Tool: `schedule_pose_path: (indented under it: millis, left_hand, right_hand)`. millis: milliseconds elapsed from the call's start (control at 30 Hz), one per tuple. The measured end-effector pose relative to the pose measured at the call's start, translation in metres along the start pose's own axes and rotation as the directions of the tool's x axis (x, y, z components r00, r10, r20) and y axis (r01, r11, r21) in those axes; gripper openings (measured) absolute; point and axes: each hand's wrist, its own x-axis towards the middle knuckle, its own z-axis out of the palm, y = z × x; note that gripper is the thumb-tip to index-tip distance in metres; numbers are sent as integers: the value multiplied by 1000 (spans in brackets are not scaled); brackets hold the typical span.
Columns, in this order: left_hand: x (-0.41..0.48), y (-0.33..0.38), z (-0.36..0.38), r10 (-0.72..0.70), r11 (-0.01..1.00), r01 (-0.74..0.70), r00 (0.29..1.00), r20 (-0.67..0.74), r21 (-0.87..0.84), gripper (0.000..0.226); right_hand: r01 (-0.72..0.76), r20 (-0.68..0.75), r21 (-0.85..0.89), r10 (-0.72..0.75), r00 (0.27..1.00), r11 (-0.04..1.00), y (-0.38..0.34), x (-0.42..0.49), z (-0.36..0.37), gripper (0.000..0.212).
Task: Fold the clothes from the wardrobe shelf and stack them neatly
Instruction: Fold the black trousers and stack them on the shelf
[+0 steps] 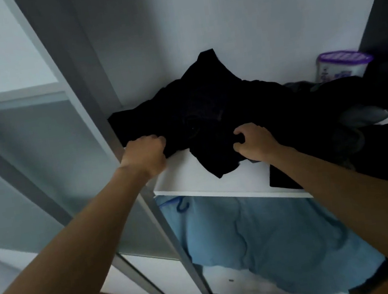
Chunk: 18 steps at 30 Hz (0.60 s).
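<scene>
Garment (197, 111) on shelf (184, 173), in fingers (158, 140) of left hand (145, 154) and right hand (255, 141)

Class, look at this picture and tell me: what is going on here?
A person reaches both hands to a white wardrobe shelf. The left hand grips the left edge of a crumpled black garment, and the right hand pinches its front part. It lies unfolded on the shelf, and no folded stack is in view. More dark clothes are heaped to the right, with a purple-lidded tub behind them. A blue cloth hangs below the shelf.
</scene>
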Motion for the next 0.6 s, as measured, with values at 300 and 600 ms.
schedule_pose_path:
  millis: [300,600]
  left_hand:
    - [-8,-26,13,168,977,-160,985,-44,139,20]
    - [-2,-95,32,77,995,-78,997,-18,-70,16]
  right_hand:
    - [-94,-86,94,102,991,991,-18,-1,-12,33]
    - [18,-283,-136,-56,958,990,-94,37,-1,55]
